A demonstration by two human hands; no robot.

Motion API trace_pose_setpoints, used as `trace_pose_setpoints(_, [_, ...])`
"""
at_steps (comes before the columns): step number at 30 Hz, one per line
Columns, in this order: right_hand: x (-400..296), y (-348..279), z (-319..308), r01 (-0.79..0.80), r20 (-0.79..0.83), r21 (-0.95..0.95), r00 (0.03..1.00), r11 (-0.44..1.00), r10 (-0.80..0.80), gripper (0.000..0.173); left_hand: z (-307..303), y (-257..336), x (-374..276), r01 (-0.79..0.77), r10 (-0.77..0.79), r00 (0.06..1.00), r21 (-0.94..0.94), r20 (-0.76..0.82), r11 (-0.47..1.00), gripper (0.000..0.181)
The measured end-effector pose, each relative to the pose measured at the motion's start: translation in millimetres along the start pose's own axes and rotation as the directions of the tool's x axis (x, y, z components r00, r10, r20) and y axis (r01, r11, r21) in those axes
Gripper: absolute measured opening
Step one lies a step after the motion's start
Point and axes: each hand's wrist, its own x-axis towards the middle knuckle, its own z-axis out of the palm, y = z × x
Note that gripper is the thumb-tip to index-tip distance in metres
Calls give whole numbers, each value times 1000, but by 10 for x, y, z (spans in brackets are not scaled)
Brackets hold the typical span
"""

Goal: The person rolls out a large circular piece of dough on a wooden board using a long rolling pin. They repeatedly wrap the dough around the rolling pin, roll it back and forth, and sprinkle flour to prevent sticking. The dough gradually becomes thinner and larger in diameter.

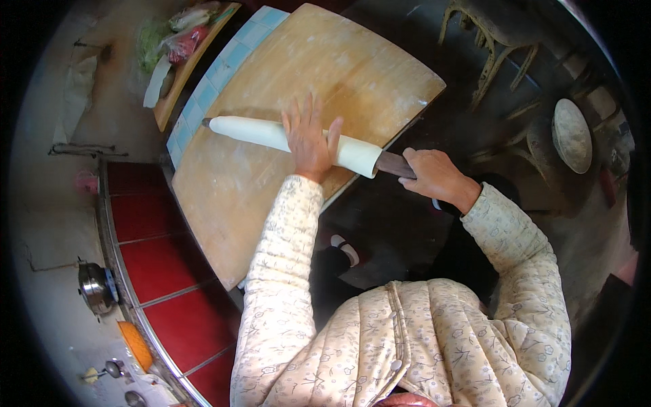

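A pale sheet of dough is wrapped around a dark wooden rolling pin, which lies slantwise over a large wooden board. My left hand rests flat on the dough roll near its middle, fingers spread and pointing away from me. At the right, my right hand is closed around the bare end of the pin, beyond the board's edge. The pin's other tip pokes out of the dough at the far left. Traces of flour mark the board.
Blue tiles border the board at the left. Behind them, a wooden shelf holds bagged vegetables. Red tiles line the counter front, with a metal pot farther left. A round pale dish and wooden furniture legs are at the right.
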Motion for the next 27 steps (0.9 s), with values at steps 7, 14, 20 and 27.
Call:
trace_pose_setpoints(7, [104, 114, -59, -71, -164, 60, 983, 996, 80, 33, 555, 110, 1404, -146, 142, 989, 67, 50, 987, 59])
trace_pose_setpoints(14, [141, 116, 33, -74, -159, 110, 983, 991, 91, 37, 315, -16, 850, -28, 32, 999, -169, 21, 985, 59])
trace_pose_setpoints(20, [124, 73, 159, -146, 169, 567, 984, 810, 59, 31, 16, 51, -232, -154, 180, 980, -251, 81, 956, 65])
trace_pose_setpoints(27, [-11, -163, 461, -324, 403, 851, 908, 414, -117, 30, -114, 371, -590, -38, 48, 998, -189, 48, 981, 66])
